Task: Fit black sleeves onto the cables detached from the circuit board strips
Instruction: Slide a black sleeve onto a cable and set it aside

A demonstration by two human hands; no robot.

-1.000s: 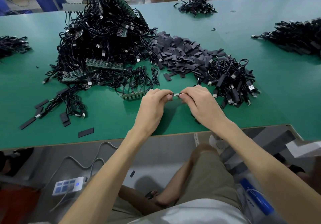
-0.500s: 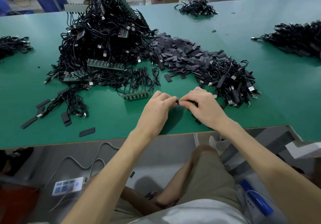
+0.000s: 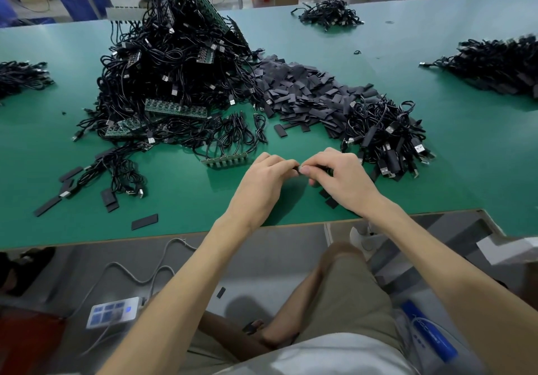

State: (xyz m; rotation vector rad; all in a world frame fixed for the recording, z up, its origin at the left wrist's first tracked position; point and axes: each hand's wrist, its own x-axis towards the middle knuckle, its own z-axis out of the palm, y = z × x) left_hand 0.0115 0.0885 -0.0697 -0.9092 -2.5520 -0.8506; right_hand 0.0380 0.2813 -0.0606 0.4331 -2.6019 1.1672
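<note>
Your left hand and right hand both pinch the sleeve, fingertips touching; its axis runs left-right between them.

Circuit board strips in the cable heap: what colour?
Green; clearest on the long flat circuit board strip in the head view.

The left hand and right hand are bare, with short nails. Both forearms are uncovered as far as they show. Loose khaki shorts end at the knee. A pale, whitish shirt shows as a strip along the bottom edge. One foot wears a dark strapped sandal, mostly hidden.
</note>
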